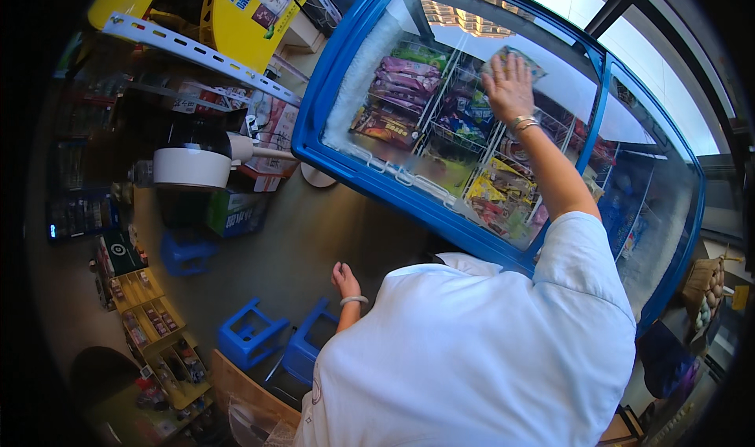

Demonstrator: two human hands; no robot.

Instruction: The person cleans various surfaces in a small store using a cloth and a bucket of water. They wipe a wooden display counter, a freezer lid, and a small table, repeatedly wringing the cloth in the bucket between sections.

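Note:
A blue-framed chest freezer (pixel 377 181) with glass sliding lids stands before me. My right hand (pixel 512 87) lies flat on the larger glass lid (pixel 566 75), pressing a patterned cloth (pixel 534 63) against it. Part of that cloth is hidden under the palm. Through the glass I see purple packs (pixel 407 81), yellow packs (pixel 498 184) and other wrapped goods in white wire baskets (pixel 436 105). Frost (pixel 354 75) coats the freezer's inner wall. My left hand (pixel 346 279) hangs low at my side, loosely curled, with nothing visible in it and a pale bangle at the wrist.
Blue plastic stools (pixel 250 335) stand on the floor at left. A white-and-black appliance (pixel 191 161) on a pole and a perforated metal shelf rail (pixel 200 55) are left of the freezer. A tiered display rack (pixel 153 329) holds small goods. A woven basket (pixel 705 291) is at far right.

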